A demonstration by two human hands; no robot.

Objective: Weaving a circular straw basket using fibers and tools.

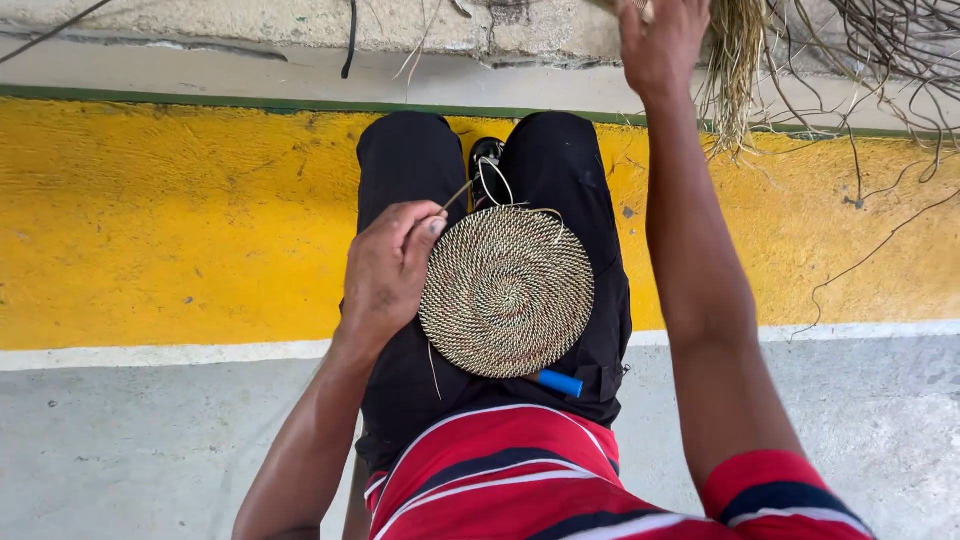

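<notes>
Striped shirt [520, 470] nearest; left hand [385, 275] clamps coiled woven disc [507, 290] on lap (blue handle [560, 383] beneath). Right hand [660, 40] far, at grass bundle [735, 60]; grip unclear.

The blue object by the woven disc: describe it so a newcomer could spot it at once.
Start at the round coiled woven disc on the person's black-trousered lap. Just below its lower right edge lies a small blue cylinder, partly tucked under it. It is the only bright blue thing there.
</notes>
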